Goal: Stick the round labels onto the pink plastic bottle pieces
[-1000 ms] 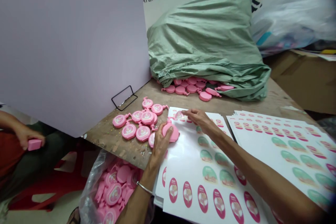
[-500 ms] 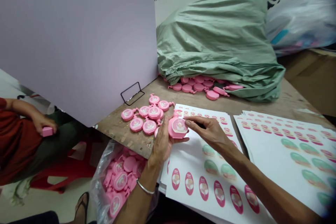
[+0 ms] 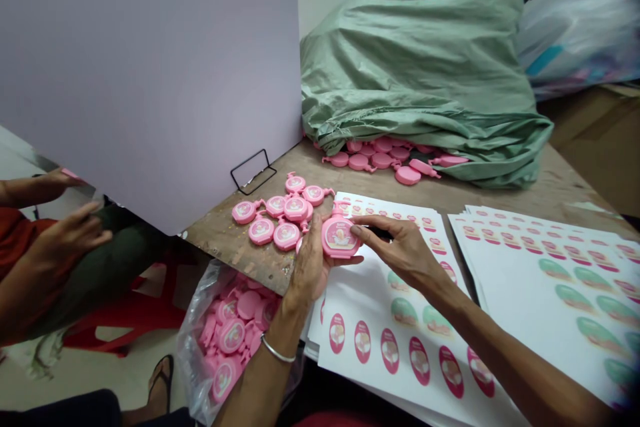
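Held item: a pink plastic bottle-shaped piece (image 3: 340,238) bearing an oval printed label, raised just above the sheets, neck pointing away. The left hand (image 3: 309,267), with a metal bangle (image 3: 277,349) at its wrist, has its fingers (image 3: 314,240) closed around the piece's left side. The right hand (image 3: 403,250) comes in from the right, fingertips (image 3: 356,230) against the right rim; whether they grip or only touch, I cannot tell. Risks, as judged: a slip from the left fingers could drop the piece onto the sheets, and uneven pressure at the rim could crease or skew the label. Just left of the fingers, loose pink pieces (image 3: 296,208) crowd the worn wooden surface (image 3: 240,250), limiting room on that side. Below them sits a clear plastic bag (image 3: 187,360) of pink pieces. Under the fingers lies a stack of label sheets (image 3: 415,293), with a second stack (image 3: 525,280) to the right. Beyond the fingers stand a green woven sack (image 3: 415,60) and an upright lilac board (image 3: 145,80). Far left, a co-worker's hand (image 3: 65,243) is apart.
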Demonstrator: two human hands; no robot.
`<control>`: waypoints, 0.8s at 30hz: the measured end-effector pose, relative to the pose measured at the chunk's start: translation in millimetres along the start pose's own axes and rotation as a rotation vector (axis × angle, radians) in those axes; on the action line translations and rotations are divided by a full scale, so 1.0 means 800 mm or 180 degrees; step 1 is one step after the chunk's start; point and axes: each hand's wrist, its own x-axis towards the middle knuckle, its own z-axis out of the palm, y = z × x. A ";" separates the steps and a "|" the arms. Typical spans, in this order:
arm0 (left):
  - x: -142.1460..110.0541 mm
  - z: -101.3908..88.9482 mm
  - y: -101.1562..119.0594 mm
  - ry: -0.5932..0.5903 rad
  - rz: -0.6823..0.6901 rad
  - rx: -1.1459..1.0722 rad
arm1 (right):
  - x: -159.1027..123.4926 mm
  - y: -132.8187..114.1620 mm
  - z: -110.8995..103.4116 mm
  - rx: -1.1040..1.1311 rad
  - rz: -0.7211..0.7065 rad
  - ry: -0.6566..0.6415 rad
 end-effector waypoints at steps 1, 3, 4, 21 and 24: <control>0.001 -0.001 -0.001 -0.0238 0.0031 -0.0023 | 0.000 0.000 0.000 -0.0002 -0.0003 0.0000; 0.003 -0.004 -0.003 -0.0427 0.0131 0.0013 | 0.000 -0.001 0.000 -0.0003 -0.0012 0.0008; 0.003 -0.005 -0.004 -0.0423 0.0148 0.0042 | 0.000 -0.002 0.000 -0.0004 -0.0013 0.0017; 0.001 -0.001 0.000 -0.0383 0.0074 0.0036 | 0.000 -0.011 0.000 0.0053 -0.0044 0.0191; -0.001 0.001 0.002 -0.0408 0.0027 -0.0006 | -0.001 -0.012 0.000 0.0053 -0.0028 0.0179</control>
